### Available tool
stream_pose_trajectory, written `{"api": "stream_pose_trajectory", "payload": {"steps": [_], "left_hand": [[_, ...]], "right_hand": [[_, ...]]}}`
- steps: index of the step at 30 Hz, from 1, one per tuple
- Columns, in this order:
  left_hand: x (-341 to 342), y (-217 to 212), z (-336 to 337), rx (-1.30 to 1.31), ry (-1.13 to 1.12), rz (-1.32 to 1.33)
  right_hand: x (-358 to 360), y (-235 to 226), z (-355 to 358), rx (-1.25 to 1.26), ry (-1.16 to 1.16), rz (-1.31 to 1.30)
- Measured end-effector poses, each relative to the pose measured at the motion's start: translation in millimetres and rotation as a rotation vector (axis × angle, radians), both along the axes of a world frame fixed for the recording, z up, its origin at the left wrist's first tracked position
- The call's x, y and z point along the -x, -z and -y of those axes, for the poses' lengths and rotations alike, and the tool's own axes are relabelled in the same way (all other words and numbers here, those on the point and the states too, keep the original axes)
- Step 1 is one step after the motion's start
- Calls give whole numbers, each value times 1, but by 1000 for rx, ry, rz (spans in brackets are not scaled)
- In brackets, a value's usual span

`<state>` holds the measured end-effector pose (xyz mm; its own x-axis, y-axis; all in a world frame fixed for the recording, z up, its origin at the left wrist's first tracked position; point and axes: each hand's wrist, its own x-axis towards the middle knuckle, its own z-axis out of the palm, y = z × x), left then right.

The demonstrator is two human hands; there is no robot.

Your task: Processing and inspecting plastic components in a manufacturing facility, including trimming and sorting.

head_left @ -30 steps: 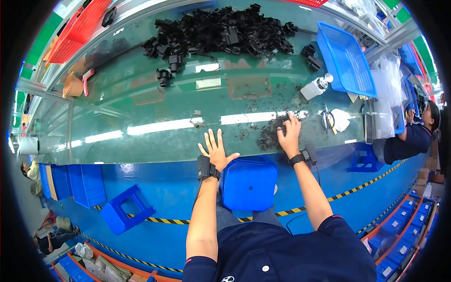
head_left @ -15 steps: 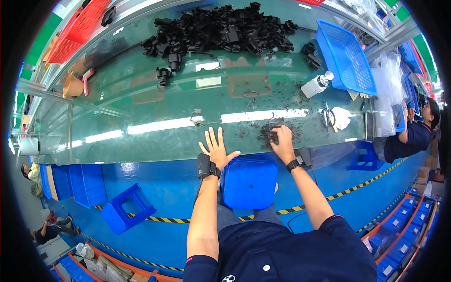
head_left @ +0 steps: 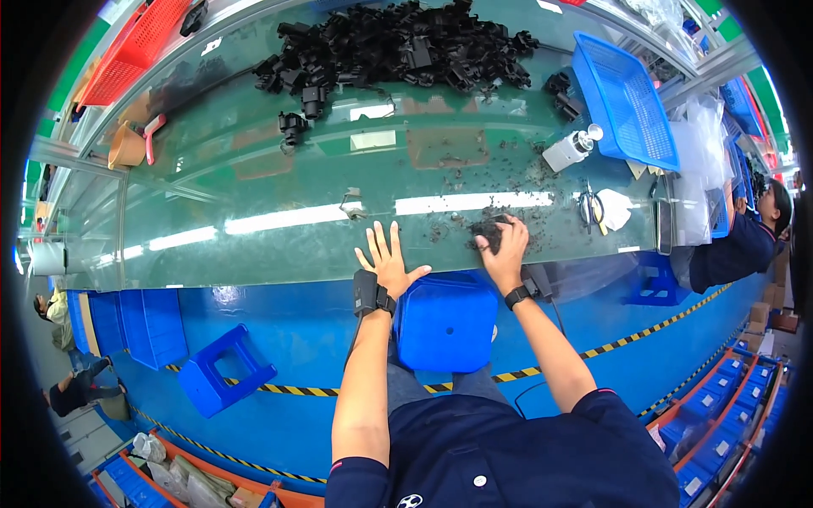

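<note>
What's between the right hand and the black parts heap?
In the head view: a clump of small dark scraps at the right hand, then a sparse scatter of them on the reflective green tabletop.

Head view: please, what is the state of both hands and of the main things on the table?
Left hand, open, fingers spread, at the green table's near edge.
Right hand, fingers curled at the small black bits; whether its grip is closed, unclear.
Small black bits, partly heaped, partly scattered.
Black parts, mostly in a jumbled pile.
Blue basket, open-topped.
</note>
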<state>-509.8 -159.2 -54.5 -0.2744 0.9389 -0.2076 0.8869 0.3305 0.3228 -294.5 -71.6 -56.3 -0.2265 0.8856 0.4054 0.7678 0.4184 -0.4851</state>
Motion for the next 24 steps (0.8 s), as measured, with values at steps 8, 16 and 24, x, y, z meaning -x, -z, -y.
{"api": "stream_pose_trajectory", "payload": {"steps": [8, 16, 24], "left_hand": [[-1, 2, -2, -15, 10, 1], [0, 0, -3, -3, 5, 18], [1, 0, -2, -16, 9, 9]], "right_hand": [[19, -8, 3, -12, 11, 129], [-9, 6, -32, 0, -39, -147], [-37, -31, -92, 393, 280, -1225]]}}
